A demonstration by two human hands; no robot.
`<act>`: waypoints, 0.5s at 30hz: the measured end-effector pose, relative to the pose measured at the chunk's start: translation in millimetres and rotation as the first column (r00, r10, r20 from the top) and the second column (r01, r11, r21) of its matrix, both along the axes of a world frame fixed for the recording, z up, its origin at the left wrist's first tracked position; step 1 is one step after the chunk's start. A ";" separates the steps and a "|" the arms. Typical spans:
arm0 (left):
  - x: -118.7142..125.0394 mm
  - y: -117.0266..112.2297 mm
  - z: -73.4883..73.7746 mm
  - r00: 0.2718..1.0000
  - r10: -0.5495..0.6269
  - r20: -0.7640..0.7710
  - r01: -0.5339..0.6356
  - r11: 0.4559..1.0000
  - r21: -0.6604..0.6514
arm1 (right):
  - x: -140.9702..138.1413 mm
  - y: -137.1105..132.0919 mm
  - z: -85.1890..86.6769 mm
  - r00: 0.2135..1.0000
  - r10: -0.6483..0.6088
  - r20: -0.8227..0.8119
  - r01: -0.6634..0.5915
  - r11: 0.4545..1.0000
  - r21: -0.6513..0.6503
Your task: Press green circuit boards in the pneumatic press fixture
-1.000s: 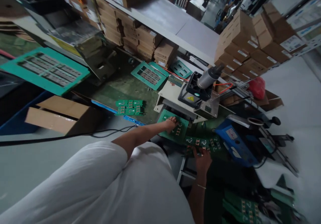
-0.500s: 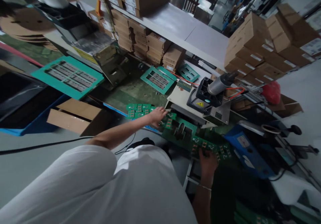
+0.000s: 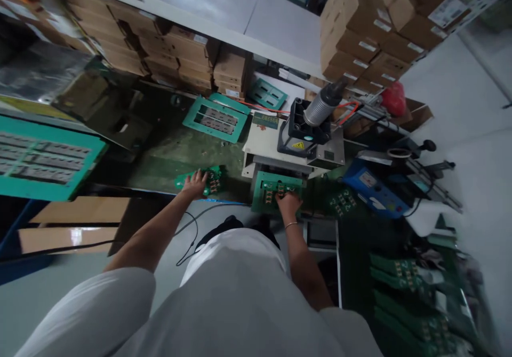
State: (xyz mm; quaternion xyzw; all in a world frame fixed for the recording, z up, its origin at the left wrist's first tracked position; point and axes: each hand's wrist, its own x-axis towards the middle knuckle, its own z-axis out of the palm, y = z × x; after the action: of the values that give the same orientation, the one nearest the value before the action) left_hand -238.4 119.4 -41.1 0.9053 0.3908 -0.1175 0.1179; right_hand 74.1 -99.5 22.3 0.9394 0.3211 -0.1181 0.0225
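Note:
My left hand (image 3: 194,183) rests on a group of green circuit boards (image 3: 216,180) near the bench's front edge, its fingers spread across them. My right hand (image 3: 289,203), with a thin band at the wrist, has its fingers bent onto a green circuit board (image 3: 269,190) with copper-coloured parts. That board lies in a flat green fixture (image 3: 259,205) at the mouth of a cream press (image 3: 256,142). The palm and fingers hide part of the board. Right of the fixture lies another circuit board (image 3: 342,202).
A blue device (image 3: 370,183) stands right of the press. Green frames (image 3: 216,119) lie behind, before stacked cardboard boxes (image 3: 176,53). More boards (image 3: 404,274) cover the right-hand surface. A large green frame (image 3: 80,183) juts out at left, above an open carton (image 3: 68,239).
My left hand has shifted from beside the fixture to the boards on its left. My right hand has brought a circuit board leftward into the fixture. The view has turned right.

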 end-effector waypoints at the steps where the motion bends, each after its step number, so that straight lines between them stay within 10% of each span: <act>1: 12.4 -3.9 0.2 1.000 -0.007 -0.006 0.007 1.000 -0.005 | -0.2 0.7 -1.9 1.000 0.018 0.004 -0.018 1.000 -0.006; 9: 142.1 -67.4 19.8 0.907 -0.358 0.220 0.391 0.912 -0.125 | 33.7 -18.4 -6.3 0.967 0.251 -0.039 -0.253 0.967 -0.032; 15: 181.1 -95.0 9.2 0.868 -0.419 0.266 0.473 0.861 -0.187 | 98.3 -55.8 -5.0 0.836 0.541 -0.092 -0.543 0.840 0.007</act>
State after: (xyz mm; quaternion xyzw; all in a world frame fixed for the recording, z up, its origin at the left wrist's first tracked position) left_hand -57.3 24.4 -31.8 0.9569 0.1364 -0.0899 0.2403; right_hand 172.5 -155.4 17.3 0.8035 0.5733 -0.1522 0.0497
